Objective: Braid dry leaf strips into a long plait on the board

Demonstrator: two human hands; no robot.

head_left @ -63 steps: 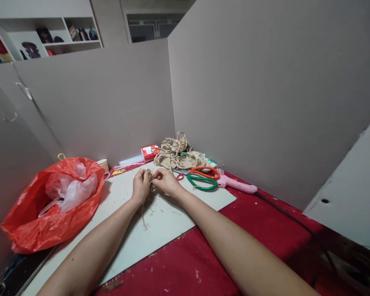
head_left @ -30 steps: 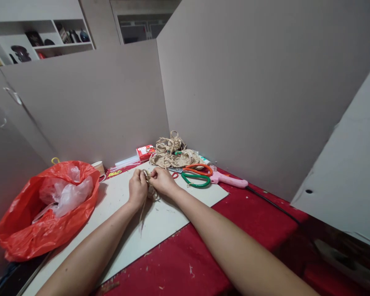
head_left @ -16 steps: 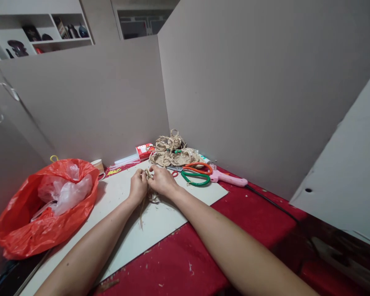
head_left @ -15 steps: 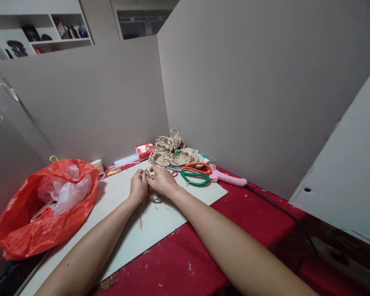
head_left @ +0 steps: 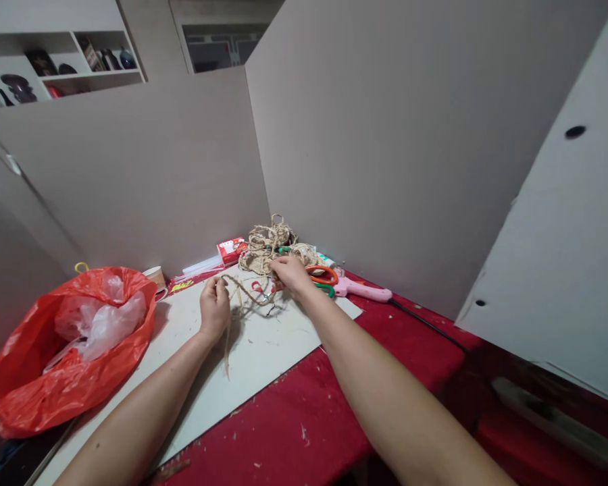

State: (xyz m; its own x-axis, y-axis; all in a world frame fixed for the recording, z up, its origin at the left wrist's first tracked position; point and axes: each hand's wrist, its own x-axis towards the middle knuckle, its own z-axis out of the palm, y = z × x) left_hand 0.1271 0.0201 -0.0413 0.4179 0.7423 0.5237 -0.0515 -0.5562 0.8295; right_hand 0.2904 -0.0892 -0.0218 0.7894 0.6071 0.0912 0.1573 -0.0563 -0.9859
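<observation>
My left hand (head_left: 215, 310) is closed on one end of a brown twisted straw cord (head_left: 246, 291), which loops across the white board. Loose fibre strands hang below that hand. My right hand (head_left: 290, 273) is farther right, fingers pinched together in front of a heap of braided straw rope (head_left: 271, 237). What its fingertips hold, if anything, I cannot make out. Between the hands, a small tool with red loop handles (head_left: 257, 287) lies by the cord. Large scissors with an orange handle (head_left: 323, 273) and a green handle are partly covered by my right hand and wrist.
A pink glue gun (head_left: 365, 290) with a black cable lies right of the scissors. An open red plastic bag (head_left: 25, 391) stands at left. A red-and-white box (head_left: 232, 250) and white sticks (head_left: 201, 266) lie behind the white board (head_left: 203, 418). Grey panels (head_left: 385, 155) enclose the back.
My hands were close together over the cord; now they are apart. The right hand has moved right towards the rope heap, and the cord stretches out from my left hand.
</observation>
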